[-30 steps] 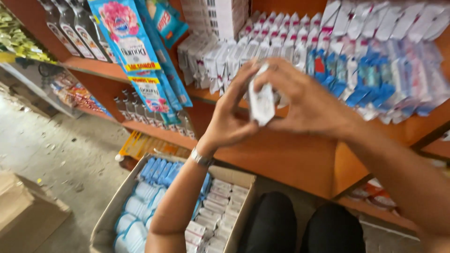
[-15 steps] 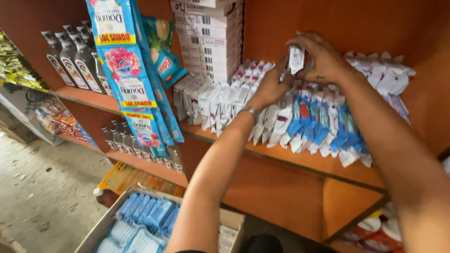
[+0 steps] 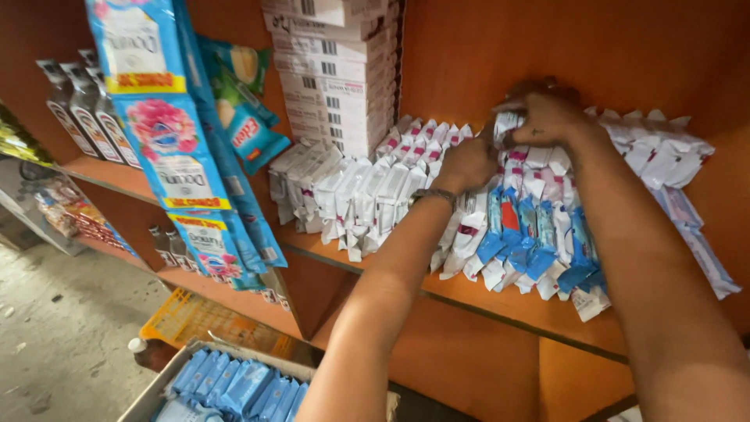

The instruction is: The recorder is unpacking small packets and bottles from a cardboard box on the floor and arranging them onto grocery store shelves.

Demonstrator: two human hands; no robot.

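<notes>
Right, quick notes:

1. Your right hand (image 3: pixel 547 117) pinches a white packet (image 3: pixel 506 125) at the top of the packet row (image 3: pixel 437 195) on the shelf (image 3: pixel 500 301), fingers pressed on its upper edge.
2. Your left hand (image 3: pixel 467 162) sits just beside it, curled against the standing packets; whether it grips one or only braces them, you can't tell from this view.
3. To do it well, I'd judge: keep the left hand holding the row back, slide the packet down upright into the gap, don't let neighbours tip forward.
4. Blue packets (image 3: pixel 539 234) lie in front of the white ones, below your right wrist; they look loose near the shelf edge and could slip off.
5. Stacked white boxes (image 3: pixel 336 70) stand at the back left of the row, touching it.
6. Hanging sachet strips (image 3: pixel 168 148) dangle at left, bottles (image 3: pixel 82 113) behind them on the next shelf.
7. Open carton (image 3: pixel 234 383) of blue packs sits on the floor below, a yellow crate (image 3: pixel 199 320) behind it.
8. Floor (image 3: pixel 55 344) is bare grey concrete; shelving is orange-brown wood.
</notes>
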